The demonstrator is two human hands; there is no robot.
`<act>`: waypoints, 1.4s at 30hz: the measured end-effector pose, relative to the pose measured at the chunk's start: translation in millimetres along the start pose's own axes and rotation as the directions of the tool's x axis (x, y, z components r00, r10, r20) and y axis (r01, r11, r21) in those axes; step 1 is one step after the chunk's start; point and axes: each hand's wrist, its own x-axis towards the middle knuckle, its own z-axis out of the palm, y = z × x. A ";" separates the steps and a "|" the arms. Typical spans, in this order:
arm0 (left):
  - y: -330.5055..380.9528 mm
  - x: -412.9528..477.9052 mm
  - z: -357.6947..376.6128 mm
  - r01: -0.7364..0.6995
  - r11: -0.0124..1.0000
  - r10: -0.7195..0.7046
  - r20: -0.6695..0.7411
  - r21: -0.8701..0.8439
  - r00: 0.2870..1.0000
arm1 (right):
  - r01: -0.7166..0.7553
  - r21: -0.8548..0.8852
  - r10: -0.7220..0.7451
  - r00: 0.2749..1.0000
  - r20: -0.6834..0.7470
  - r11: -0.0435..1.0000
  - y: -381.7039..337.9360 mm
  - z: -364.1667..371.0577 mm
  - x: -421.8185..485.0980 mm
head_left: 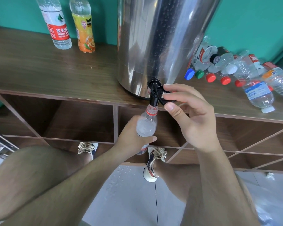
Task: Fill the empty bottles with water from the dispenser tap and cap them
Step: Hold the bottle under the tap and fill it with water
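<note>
A steel water dispenser (155, 39) stands on the wooden counter (55, 69), its black tap (154, 93) overhanging the front edge. My left hand (131, 137) grips a clear uncapped bottle (146, 124) with a red neck ring, its mouth right under the tap spout. Water bubbles inside the bottle. My right hand (189, 116) pinches the tap lever between thumb and fingers. A glimpse of red shows behind my right fingers; I cannot tell what it is.
Two upright bottles stand at the back left: a red-labelled water bottle (55, 23) and an orange-labelled one (83, 25). A heap of capped empty bottles (232, 70) lies right of the dispenser. Open shelf compartments (72, 121) sit below the counter. Water drops wet the floor tiles (121, 180).
</note>
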 end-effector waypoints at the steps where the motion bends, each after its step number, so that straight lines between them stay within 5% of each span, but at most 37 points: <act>1: 0.5 0.0 0.0 0.000 1.000 0.000 0.002 0.005 1.000 | -0.007 0.013 0.007 1.000 0.013 1.000 -0.7 -0.2 0.2; 13: -2.3 1.8 1.6 -0.020 1.000 0.020 -0.025 0.004 0.999 | -0.049 0.064 0.042 0.993 0.114 0.997 -7.5 1.5 2.7; 42: -3.3 3.0 0.4 -0.050 0.998 0.051 -0.043 0.026 0.998 | -0.027 -0.010 0.028 0.996 0.085 1.000 -2.2 2.7 2.5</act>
